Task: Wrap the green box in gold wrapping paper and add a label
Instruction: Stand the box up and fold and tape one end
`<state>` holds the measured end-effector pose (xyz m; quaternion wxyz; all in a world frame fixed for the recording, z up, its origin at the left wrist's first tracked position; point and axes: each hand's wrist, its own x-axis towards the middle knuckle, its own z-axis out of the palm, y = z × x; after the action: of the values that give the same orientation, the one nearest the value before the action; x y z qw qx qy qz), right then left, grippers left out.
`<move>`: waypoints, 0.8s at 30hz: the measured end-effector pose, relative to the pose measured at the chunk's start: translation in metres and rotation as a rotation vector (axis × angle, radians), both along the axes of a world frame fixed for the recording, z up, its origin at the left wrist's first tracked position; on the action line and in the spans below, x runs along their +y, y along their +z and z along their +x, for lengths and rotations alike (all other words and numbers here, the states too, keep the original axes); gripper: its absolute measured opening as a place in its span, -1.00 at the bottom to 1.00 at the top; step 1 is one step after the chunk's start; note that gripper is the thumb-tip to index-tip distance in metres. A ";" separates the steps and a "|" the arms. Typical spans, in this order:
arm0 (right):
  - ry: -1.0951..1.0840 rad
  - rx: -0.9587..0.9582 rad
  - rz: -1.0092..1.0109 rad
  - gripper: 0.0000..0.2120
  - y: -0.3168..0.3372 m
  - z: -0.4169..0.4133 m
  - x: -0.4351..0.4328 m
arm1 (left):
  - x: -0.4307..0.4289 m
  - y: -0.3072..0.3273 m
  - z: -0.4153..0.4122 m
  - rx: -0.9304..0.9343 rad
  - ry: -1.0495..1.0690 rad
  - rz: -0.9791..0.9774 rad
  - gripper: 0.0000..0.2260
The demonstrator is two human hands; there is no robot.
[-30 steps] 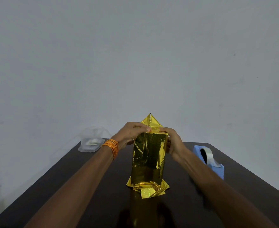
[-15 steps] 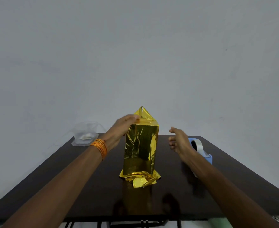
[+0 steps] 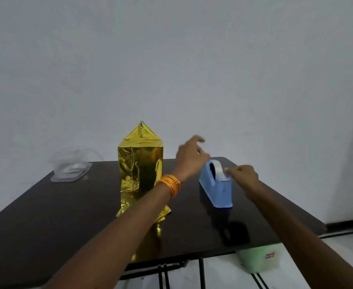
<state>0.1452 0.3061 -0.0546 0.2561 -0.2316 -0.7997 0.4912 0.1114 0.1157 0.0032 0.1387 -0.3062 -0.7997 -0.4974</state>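
The box wrapped in gold paper [image 3: 140,163] stands upright on the dark table [image 3: 56,215], its top flap folded to a point and its bottom paper crumpled outward. Neither hand touches it. To its right sits a blue tape dispenser [image 3: 216,188] with a roll of clear tape. My left hand [image 3: 190,155], with orange bangles on the wrist, hovers with loose fingers just above the dispenser's far end and looks blurred. My right hand [image 3: 242,175] is at the dispenser's near top, its fingertips pinching the tape end by the cutter.
A clear plastic container [image 3: 71,170] sits at the table's back left corner. A pale green bin [image 3: 259,259] stands on the floor under the table's right front edge. A plain grey wall is behind the table.
Both hands left the gold box. My left hand swung right across it to the tape dispenser, and my right hand moved onto the tape. The view shifted right and back.
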 end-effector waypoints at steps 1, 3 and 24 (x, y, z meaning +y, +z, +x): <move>0.012 -0.039 -0.019 -0.68 -0.005 0.001 0.002 | 0.011 -0.014 -0.005 -0.084 -0.021 -0.062 -0.65; 0.062 -0.099 -0.078 -0.61 -0.012 0.002 0.002 | 0.028 -0.043 -0.014 -0.207 -0.066 -0.174 -0.68; 0.023 0.075 -0.153 -0.80 -0.007 0.003 -0.005 | 0.065 -0.108 -0.032 -0.212 -0.094 -0.139 -0.57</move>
<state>0.1480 0.3014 -0.0616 0.2615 -0.2227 -0.7522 0.5623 0.0793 0.1805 -0.1045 0.0086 -0.2980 -0.8271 -0.4764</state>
